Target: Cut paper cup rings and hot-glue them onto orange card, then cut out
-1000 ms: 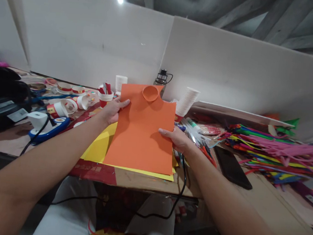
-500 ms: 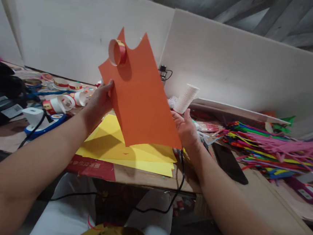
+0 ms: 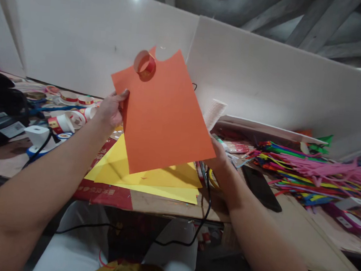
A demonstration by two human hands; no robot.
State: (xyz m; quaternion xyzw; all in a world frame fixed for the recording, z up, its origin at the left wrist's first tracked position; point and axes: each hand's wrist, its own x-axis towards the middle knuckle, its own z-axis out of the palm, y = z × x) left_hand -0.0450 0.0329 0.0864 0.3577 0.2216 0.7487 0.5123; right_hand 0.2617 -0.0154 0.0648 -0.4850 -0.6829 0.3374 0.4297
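Note:
I hold up a sheet of orange paper (image 3: 166, 117) above the table, its top edge cut with a curved notch. A red and white paper ring (image 3: 145, 65), like a band from a paper cup, stands out from the sheet near its upper left. My left hand (image 3: 111, 108) pinches the sheet's left edge, thumb on the front. My right hand (image 3: 219, 153) is at the lower right corner, its fingers hidden behind the paper. Yellow paper sheets (image 3: 164, 180) lie on the table below.
White paper cups (image 3: 215, 113) are stacked behind the right hand. A dark phone (image 3: 261, 188) and bundled colourful pipe cleaners (image 3: 316, 170) lie to the right. Cut cup pieces (image 3: 63, 123) and a white plug (image 3: 37, 135) are at left. A black cable (image 3: 207, 205) hangs over the front edge.
The orange sheet has turned to face me more squarely, its notched top dipping and shifting right. My right hand has gone behind the lower right corner.

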